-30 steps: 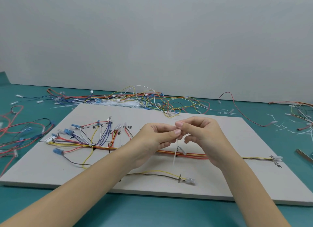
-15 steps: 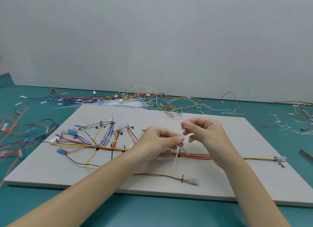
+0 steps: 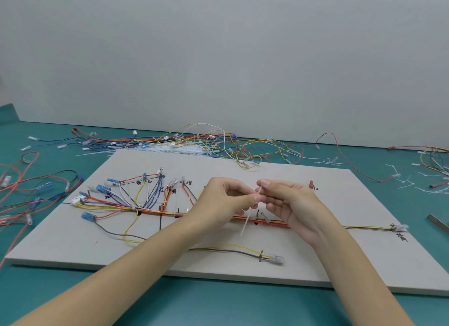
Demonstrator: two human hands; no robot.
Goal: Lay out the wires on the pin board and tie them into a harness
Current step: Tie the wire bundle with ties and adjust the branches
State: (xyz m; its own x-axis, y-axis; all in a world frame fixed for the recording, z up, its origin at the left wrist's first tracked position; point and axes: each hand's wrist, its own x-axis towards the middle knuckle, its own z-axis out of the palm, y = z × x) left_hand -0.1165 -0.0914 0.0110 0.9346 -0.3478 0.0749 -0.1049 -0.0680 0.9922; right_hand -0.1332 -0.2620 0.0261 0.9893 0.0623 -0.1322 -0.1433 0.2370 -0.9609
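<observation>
- A white cable tie [image 3: 250,212] hangs slanted above the wire bundle [image 3: 262,220] running left to right across the pin board [image 3: 340,199].
- The left hand [image 3: 226,204] pinches the tie between thumb and forefinger, other fingers curled under.
- The right hand [image 3: 289,201] pinches the tie's upper tip, its fingers bent, just beside the left.
- On the board's left the wires fan out to blue connectors [image 3: 102,188]; a yellow-and-brown pair ends in a clear connector [image 3: 276,259] near the front edge.
- Loose wires [image 3: 194,143] and spare white ties [image 3: 175,149] lie on the teal desk [image 3: 218,301] behind the board.
</observation>
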